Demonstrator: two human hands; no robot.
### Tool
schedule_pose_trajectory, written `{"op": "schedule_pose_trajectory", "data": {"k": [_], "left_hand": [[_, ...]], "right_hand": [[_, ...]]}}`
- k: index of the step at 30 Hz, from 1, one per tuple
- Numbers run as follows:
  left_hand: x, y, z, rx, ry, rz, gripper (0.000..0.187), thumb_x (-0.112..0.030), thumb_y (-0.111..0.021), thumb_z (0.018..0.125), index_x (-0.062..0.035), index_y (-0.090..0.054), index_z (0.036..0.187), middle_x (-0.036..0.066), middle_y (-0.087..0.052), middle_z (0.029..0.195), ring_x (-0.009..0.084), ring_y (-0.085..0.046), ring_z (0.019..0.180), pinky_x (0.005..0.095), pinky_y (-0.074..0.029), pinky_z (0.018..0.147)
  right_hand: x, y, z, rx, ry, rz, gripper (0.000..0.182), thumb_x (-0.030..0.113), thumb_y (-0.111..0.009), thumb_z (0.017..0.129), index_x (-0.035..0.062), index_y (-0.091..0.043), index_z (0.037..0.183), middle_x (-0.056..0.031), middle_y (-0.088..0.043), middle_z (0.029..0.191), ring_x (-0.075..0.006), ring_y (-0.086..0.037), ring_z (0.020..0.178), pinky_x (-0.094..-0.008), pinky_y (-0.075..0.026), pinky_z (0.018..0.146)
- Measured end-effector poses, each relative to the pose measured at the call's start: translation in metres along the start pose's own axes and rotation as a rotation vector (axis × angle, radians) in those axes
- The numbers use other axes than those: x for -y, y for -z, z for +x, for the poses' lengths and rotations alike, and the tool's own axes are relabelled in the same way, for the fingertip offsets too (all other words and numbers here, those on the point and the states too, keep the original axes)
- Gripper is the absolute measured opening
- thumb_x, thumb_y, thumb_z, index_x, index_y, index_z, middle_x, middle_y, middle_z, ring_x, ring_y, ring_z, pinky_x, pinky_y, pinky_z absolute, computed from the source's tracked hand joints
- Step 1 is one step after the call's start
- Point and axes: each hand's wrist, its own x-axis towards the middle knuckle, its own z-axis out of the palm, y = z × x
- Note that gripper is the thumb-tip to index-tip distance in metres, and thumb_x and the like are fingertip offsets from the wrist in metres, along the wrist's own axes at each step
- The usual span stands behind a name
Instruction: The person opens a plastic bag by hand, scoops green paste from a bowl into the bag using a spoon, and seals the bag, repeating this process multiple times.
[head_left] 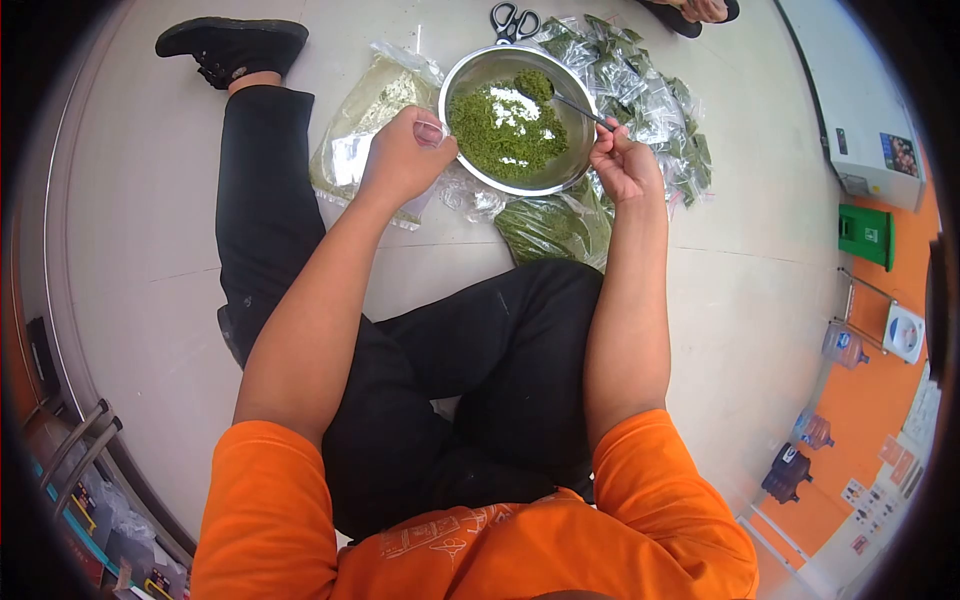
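Observation:
A steel bowl stands on the floor, holding a green, crumbly ground material with patches of white powder on top. My right hand, at the bowl's right rim, is closed on the dark handle of a spoon. The spoon's head, heaped with green material, is over the far side of the bowl. By the left rim, my left hand pinches a small clear plastic bag, mostly hidden by the fingers.
Left of the bowl lies a large clear bag of pale green powder. Several small bags of green material are piled at the right, and another green-filled bag lies in front. Black-handled scissors lie behind. Another person's hand shows at the top.

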Motion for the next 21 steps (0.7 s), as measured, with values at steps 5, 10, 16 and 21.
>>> {"op": "schedule_pose_trajectory", "data": {"k": [5, 10, 16, 21], "left_hand": [[-0.002, -0.001, 0.000, -0.003, -0.003, 0.029, 0.035, -0.024, -0.078, 0.080, -0.0030, -0.063, 0.104, 0.010, -0.070, 0.096, 0.0200, -0.068, 0.091, 0.0334, -0.054, 0.084], [-0.019, -0.001, -0.003, -0.030, -0.083, 0.073, 0.034, -0.024, -0.077, 0.081, -0.0032, -0.063, 0.104, 0.010, -0.069, 0.095, 0.0195, -0.067, 0.090, 0.0336, -0.054, 0.084], [-0.056, -0.027, 0.028, -0.001, -0.132, 0.168, 0.034, -0.024, -0.078, 0.080, -0.0052, -0.066, 0.105, 0.011, -0.071, 0.095, 0.0213, -0.069, 0.090, 0.0334, -0.055, 0.084], [-0.073, -0.047, 0.045, -0.001, -0.131, 0.231, 0.048, -0.027, -0.082, 0.075, -0.0028, -0.064, 0.112, 0.011, -0.071, 0.098, 0.0219, -0.069, 0.091, 0.0334, -0.055, 0.085]], "right_hand": [[0.001, 0.001, 0.001, -0.002, 0.009, -0.052, 0.025, 0.011, -0.045, 0.106, -0.0036, -0.052, 0.124, -0.0193, -0.059, 0.111, -0.0179, -0.057, 0.080, -0.0241, -0.052, 0.066], [0.001, -0.005, -0.006, -0.004, 0.046, -0.056, 0.022, 0.009, -0.045, 0.106, -0.0046, -0.053, 0.121, -0.0189, -0.058, 0.108, -0.0163, -0.057, 0.080, -0.0242, -0.052, 0.068], [0.011, -0.018, -0.035, 0.089, 0.153, -0.062, 0.025, 0.013, -0.047, 0.106, -0.0066, -0.054, 0.120, -0.0155, -0.059, 0.104, -0.0130, -0.056, 0.077, -0.0234, -0.051, 0.067], [0.009, -0.017, -0.045, 0.050, 0.262, -0.168, 0.028, 0.013, -0.049, 0.106, -0.0080, -0.055, 0.124, -0.0170, -0.061, 0.105, -0.0128, -0.057, 0.078, -0.0234, -0.052, 0.069]]}}
